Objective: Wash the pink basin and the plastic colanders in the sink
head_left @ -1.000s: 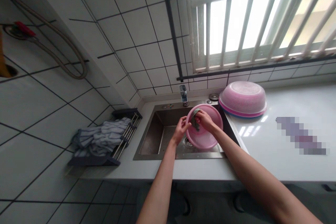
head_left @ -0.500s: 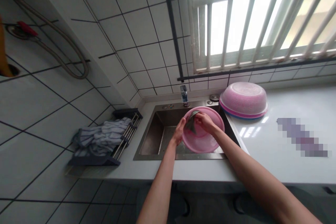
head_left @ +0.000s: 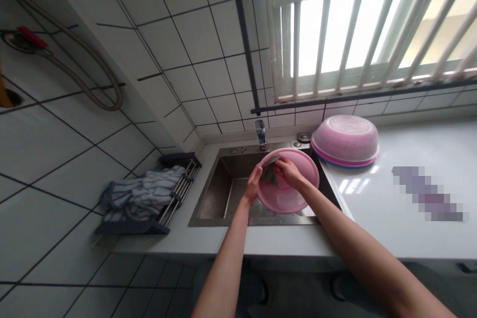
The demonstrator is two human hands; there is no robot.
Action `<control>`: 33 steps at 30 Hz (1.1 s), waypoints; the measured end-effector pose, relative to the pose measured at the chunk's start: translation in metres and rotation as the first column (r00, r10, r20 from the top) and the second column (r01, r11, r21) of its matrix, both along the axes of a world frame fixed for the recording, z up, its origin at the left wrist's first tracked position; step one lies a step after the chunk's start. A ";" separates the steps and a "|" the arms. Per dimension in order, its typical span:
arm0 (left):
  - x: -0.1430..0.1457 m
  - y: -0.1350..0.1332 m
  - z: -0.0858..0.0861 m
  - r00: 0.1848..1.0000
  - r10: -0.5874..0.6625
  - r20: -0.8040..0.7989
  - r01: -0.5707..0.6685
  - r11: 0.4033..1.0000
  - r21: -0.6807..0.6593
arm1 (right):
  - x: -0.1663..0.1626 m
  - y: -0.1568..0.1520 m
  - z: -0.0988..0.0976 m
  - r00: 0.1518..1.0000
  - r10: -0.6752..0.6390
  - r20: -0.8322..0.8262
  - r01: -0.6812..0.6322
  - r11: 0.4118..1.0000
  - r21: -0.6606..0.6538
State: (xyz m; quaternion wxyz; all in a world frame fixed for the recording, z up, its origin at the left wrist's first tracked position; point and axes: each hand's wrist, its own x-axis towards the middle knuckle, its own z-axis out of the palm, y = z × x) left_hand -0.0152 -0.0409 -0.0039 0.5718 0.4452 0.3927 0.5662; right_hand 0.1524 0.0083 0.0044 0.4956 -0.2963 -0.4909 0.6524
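A round pink colander (head_left: 286, 201) is tilted over the right part of the metal sink (head_left: 219, 194). My left hand (head_left: 254, 185) is closed on its left rim. Inside the bowl, my right hand (head_left: 289, 171) grips a grey-green cloth (head_left: 271, 171), which lies against the colander's inner left side. The fingers of my right hand are bunched round the cloth and partly hidden. Behind the colander stands the faucet (head_left: 261, 134) at the sink's back edge.
Stacked upside-down pink basins (head_left: 346, 139) sit on the white counter (head_left: 395, 139) right of the sink. A rack with a striped cloth (head_left: 149, 191) stands at the left. A blurred-out item (head_left: 428, 194) lies on the right. A barred window is behind.
The cloth has shifted slightly along the colander's inner left side with my right hand. My left hand keeps its hold on the rim. The view has moved a little.
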 end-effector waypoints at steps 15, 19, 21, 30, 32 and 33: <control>-0.001 -0.003 0.007 0.999 -0.013 -0.041 0.012 1.000 -0.013 | 0.005 0.009 0.000 0.986 -0.159 -0.052 0.158 0.987 -0.023; -0.002 -0.007 0.010 0.998 -0.055 0.012 0.056 0.998 -0.028 | -0.006 -0.005 -0.008 0.994 0.088 0.065 -0.089 0.996 0.003; -0.004 -0.008 0.012 1.000 -0.007 -0.004 0.007 1.000 0.002 | -0.018 -0.016 -0.015 0.941 0.278 0.192 -0.287 0.958 0.017; 0.000 0.000 0.003 0.999 -0.048 -0.015 0.047 0.998 -0.030 | -0.008 -0.008 -0.001 1.000 0.010 0.002 -0.010 1.000 -0.009; -0.002 0.000 0.002 0.998 -0.058 0.011 0.059 0.994 -0.088 | -0.015 -0.014 -0.005 0.998 0.065 0.028 -0.065 0.998 0.004; -0.004 0.000 0.002 0.998 -0.060 0.020 0.062 0.991 -0.118 | -0.021 -0.018 -0.008 0.986 0.151 0.077 -0.153 0.988 0.022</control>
